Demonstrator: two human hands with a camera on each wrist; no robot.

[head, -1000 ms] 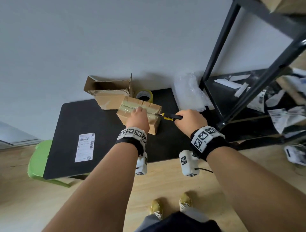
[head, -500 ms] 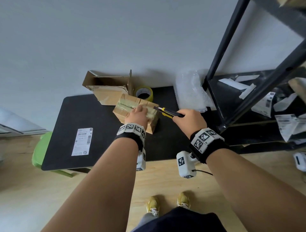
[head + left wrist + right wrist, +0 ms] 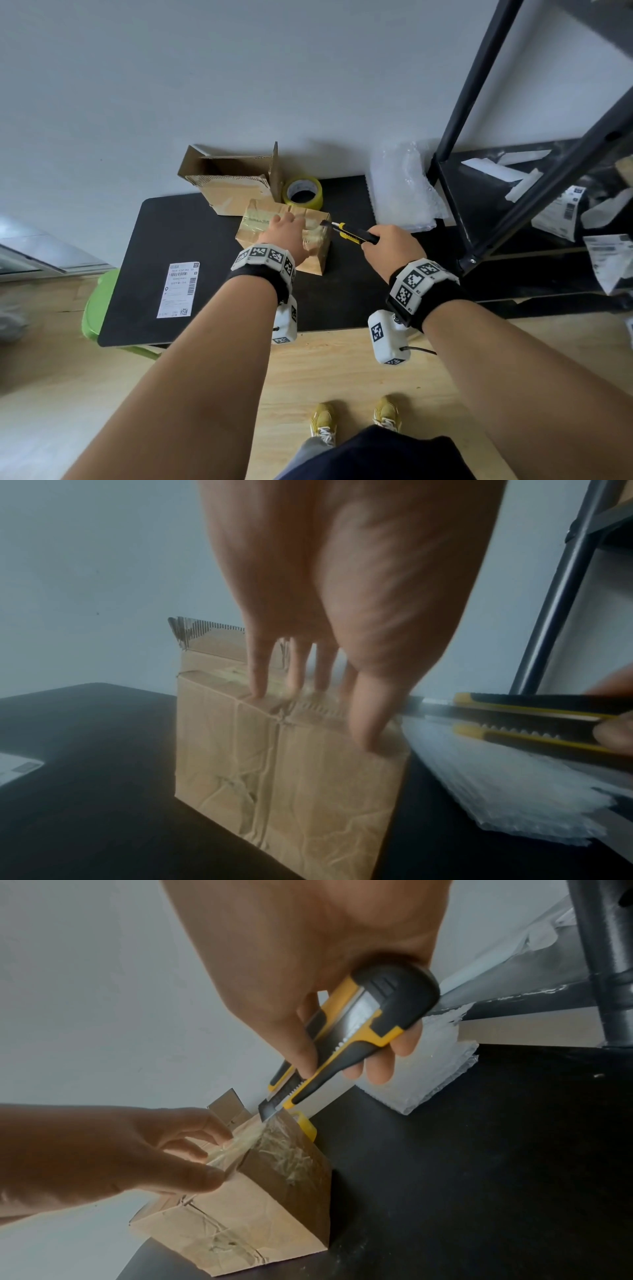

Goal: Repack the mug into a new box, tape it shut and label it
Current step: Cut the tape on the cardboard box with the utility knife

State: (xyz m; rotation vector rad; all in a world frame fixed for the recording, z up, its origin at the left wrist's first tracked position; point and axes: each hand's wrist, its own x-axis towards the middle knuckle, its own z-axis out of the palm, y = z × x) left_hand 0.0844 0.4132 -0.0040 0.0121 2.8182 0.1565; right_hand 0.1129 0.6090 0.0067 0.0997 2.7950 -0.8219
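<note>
Together, both hands work at the taped box (image 3: 270, 222): the left hand (image 3: 286, 236) presses spread fingers on its top, thumb down the near side, while the right hand (image 3: 390, 246) grips a yellow utility knife (image 3: 352, 233), blade pointing left at the box's top right edge. Behind on the desk (image 3: 212, 308) an open box (image 3: 229, 178) stands, contents hidden.

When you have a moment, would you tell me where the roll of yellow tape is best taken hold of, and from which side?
Probably from above: the tape roll lies flat on the table with its hole facing up, so fingers can hook inside and pinch the wall. Come at its right side; the open box and the taped box crowd the left and front.
</note>
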